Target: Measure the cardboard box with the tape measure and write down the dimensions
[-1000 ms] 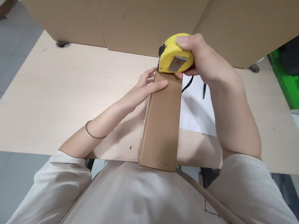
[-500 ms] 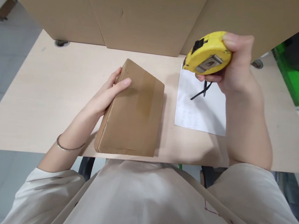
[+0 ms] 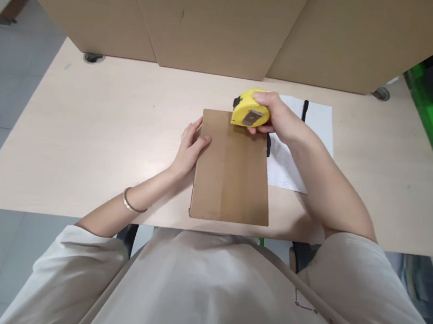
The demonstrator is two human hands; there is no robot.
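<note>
A flat brown cardboard box (image 3: 232,173) lies on the light wooden desk (image 3: 86,130) in front of me. My left hand (image 3: 190,148) rests against the box's left edge, fingers stretched along it and one fingertip on top. My right hand (image 3: 280,120) is closed round a yellow tape measure (image 3: 250,109), which sits at the box's far edge near its right corner. The tape's black strap hangs down beside the box.
A white printed sheet (image 3: 312,121) with a black pen (image 3: 305,110) lies right of the box. Tall cardboard panels (image 3: 214,20) stand along the desk's back edge. A green object (image 3: 431,115) is at the far right, grey floor on the left.
The box went from standing on end to lying flat on the desk. My right hand swung the tape measure out to the right, then brought it down onto the box's far edge.
</note>
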